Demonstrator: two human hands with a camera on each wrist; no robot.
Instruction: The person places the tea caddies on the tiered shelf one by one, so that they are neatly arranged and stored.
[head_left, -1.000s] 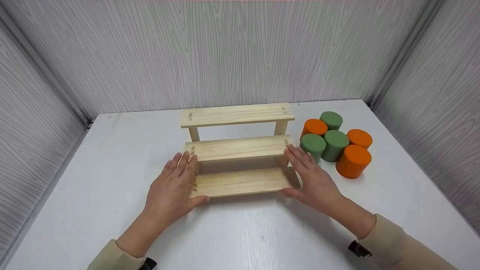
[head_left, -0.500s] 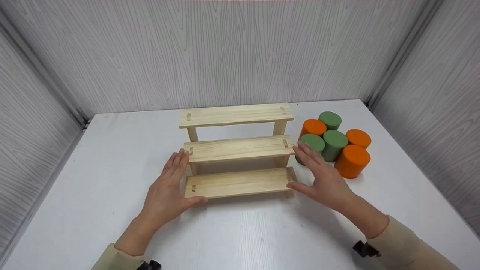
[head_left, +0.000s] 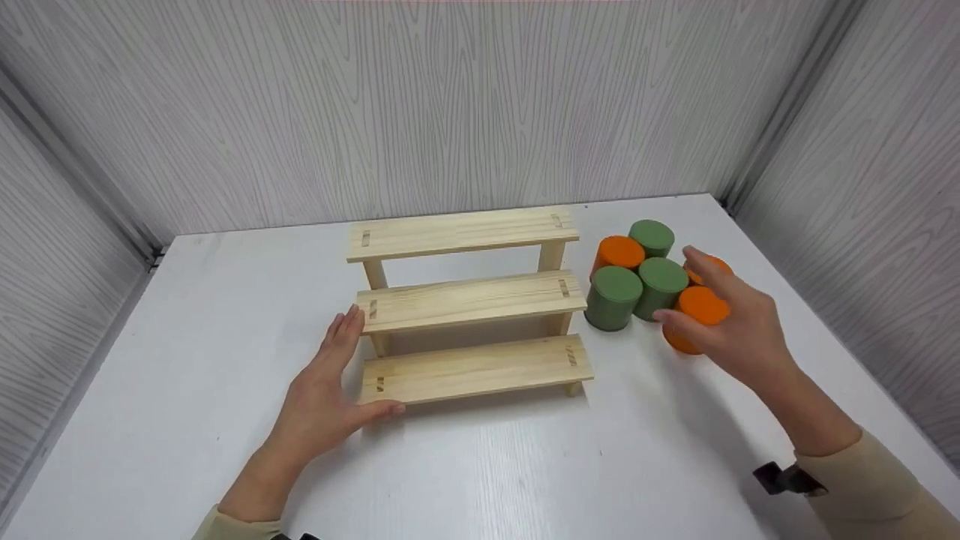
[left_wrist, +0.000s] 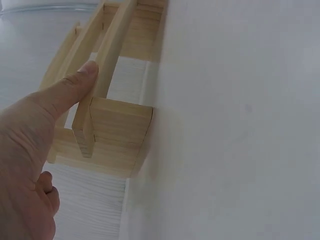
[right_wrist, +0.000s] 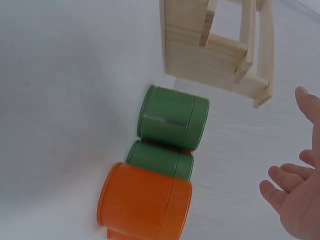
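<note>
A three-tier wooden step shelf [head_left: 472,301] stands on the white table in the head view. My left hand [head_left: 321,401] rests at its left end with fingers extended, the thumb lying along the front edge of the lowest board. In the left wrist view that thumb [left_wrist: 67,92] overlaps the board's edge. My right hand [head_left: 742,330] hovers over the orange canisters, thumb and fingers spread apart and holding nothing. It partly covers the front orange canister [head_left: 684,341] and the one behind it. Three green canisters, one of them in front [head_left: 613,300], stand close beside the shelf's right end.
Another orange canister [head_left: 619,252] stands among the green ones, toward the back. Grey wood-grain panels [head_left: 450,105] enclose the white table [head_left: 480,472] at the back and both sides. The shelf's top board lies near the table's back edge.
My right hand has left the shelf's right end and moved right, over the canisters. My left hand stays at the left end, and the shelf's left side now sits slightly nearer in view.
</note>
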